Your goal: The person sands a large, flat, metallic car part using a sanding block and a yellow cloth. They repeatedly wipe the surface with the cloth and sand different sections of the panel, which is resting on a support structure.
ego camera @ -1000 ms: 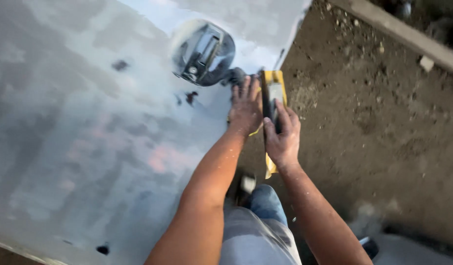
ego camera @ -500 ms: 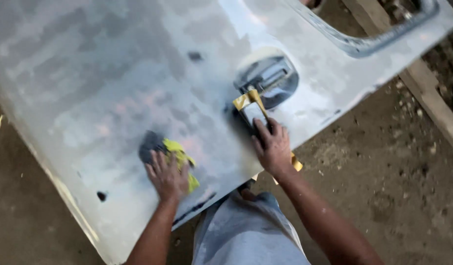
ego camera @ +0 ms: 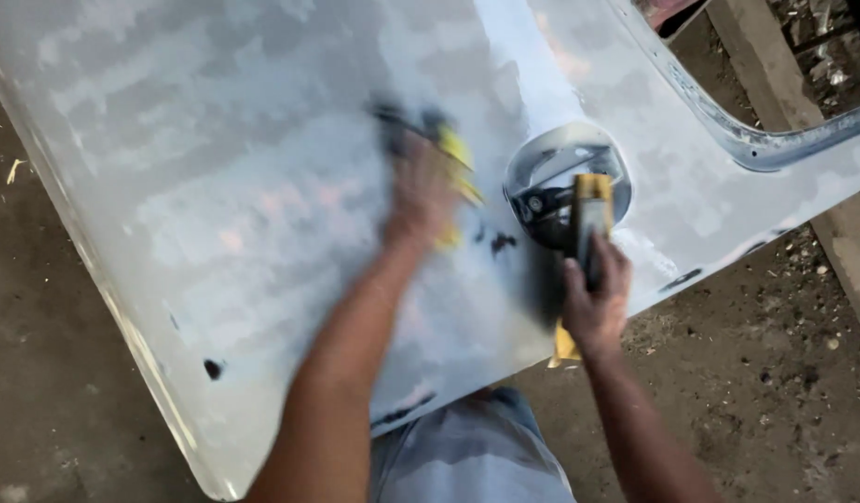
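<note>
Roughly, by part:

Panel: a large grey-primed car body panel (ego camera: 262, 214) lies flat and fills most of the view, over dirt ground (ego camera: 756, 373); patchy lighter and darker sanded areas cover it, and a round recessed opening (ego camera: 565, 182) sits right of centre.

Left hand: the left hand (ego camera: 421, 191) is pressed flat on the panel, blurred with motion, its fingers spread over a yellow and dark sanding pad (ego camera: 453, 154) and holding it down against the surface.

Right hand: the right hand (ego camera: 593, 293) is wrapped around a yellow and black sanding block (ego camera: 586, 219), fingers closed on its lower half; the block's upper end lies across the rim of the round opening.

Handling, pad: it looks soft and thin, likely to bend to the panel's curve; it seems best taken under a flat palm, since pinched edges would probably fold.

Handling, block: it appears stiff and light, long enough to grip mid-length; dust may make it slippery.

Handling, panel: thin sheet metal, probably awkward and flexible if lifted, with edges best gripped at the rolled rim (ego camera: 747, 140).

Nearby: a wooden beam (ego camera: 775, 84) runs along the upper right, and grey trousers (ego camera: 467, 456) show below the panel's edge.
</note>
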